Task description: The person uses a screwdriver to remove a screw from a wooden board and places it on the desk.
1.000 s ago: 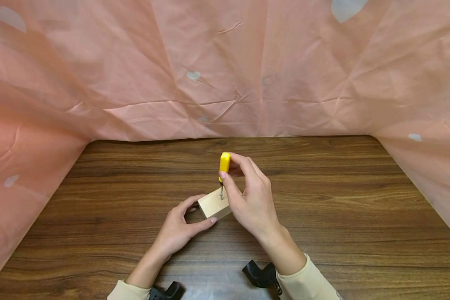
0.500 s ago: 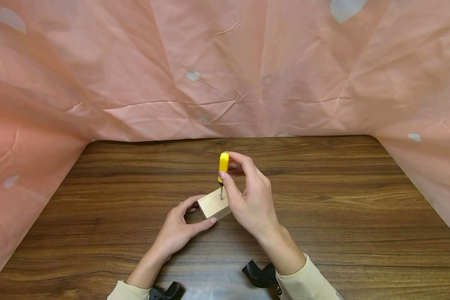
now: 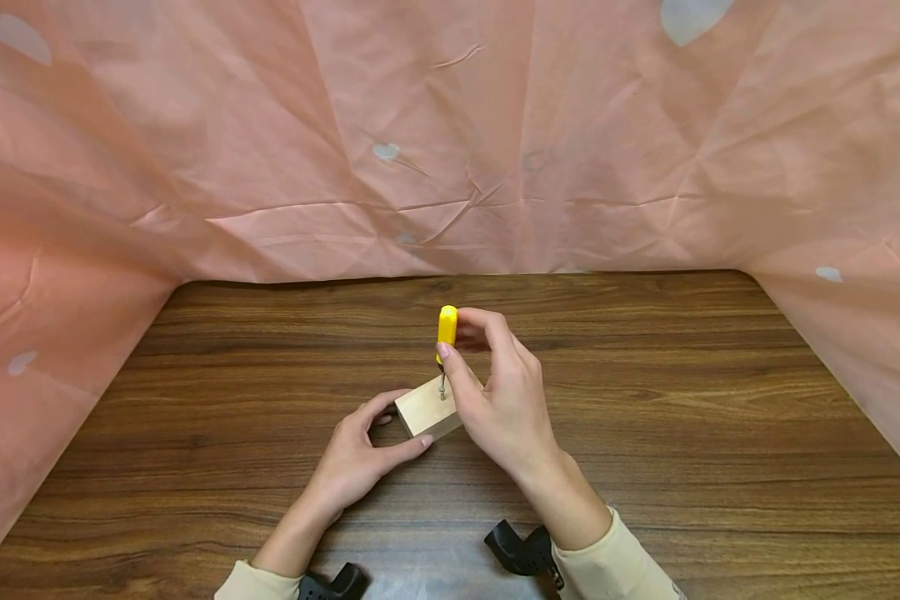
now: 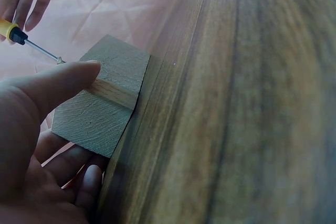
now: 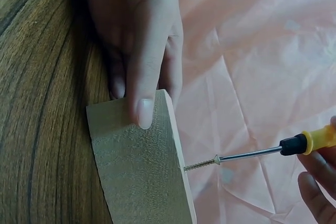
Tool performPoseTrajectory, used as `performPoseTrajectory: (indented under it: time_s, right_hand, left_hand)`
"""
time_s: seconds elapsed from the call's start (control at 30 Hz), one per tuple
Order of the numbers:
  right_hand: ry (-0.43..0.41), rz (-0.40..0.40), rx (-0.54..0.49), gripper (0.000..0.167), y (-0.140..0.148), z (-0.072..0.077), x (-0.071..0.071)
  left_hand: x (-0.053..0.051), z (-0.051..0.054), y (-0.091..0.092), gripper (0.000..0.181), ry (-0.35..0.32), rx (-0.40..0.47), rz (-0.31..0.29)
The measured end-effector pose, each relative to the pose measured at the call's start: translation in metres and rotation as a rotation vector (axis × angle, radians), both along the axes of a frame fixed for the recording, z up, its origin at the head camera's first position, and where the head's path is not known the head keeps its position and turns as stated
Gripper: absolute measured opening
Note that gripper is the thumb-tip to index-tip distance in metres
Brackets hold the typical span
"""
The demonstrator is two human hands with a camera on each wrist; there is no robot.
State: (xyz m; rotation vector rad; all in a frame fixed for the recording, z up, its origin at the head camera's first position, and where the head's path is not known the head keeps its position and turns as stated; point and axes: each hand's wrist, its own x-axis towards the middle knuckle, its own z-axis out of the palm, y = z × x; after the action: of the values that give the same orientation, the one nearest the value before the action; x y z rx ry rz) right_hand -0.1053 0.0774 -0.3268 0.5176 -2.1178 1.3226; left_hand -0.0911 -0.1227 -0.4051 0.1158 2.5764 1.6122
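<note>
A pale wooden block (image 3: 426, 408) rests on the table, and a screw (image 5: 202, 166) stands partway out of its top face. My left hand (image 3: 356, 458) grips the block's near-left end, thumb on one side and fingers on the other. Above the block, my right hand (image 3: 506, 392) pinches the yellow handle of a screwdriver (image 3: 447, 327) between thumb and fingers. The screwdriver is nearly upright, its metal shaft meeting the screw head in the right wrist view. My right hand hides the block's far end in the head view.
The brown wood-grain table (image 3: 682, 400) spreads around both hands. A pink cloth (image 3: 450, 167) with pale hearts hangs behind and along both sides. Black wrist devices (image 3: 521, 550) sit under the cream sleeves (image 3: 618, 558).
My right index finger has shifted slightly down along the screwdriver handle. The left hand and the block stay in place.
</note>
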Motion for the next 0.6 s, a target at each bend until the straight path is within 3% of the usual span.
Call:
performPoseTrajectory:
  time_s: [0.33,0.6]
  right_hand:
    - [0.040,-0.010,0.010,0.032,0.0003,0.0000,-0.0007]
    - [0.024,-0.006,0.004,0.037,0.0003,-0.0004,-0.0004]
  left_hand:
    - [0.0003,0.0008,-0.0001,0.056,0.003,-0.010,-0.001]
    - [-0.0001,-0.0001,-0.0001,0.055,-0.001,0.002,-0.006]
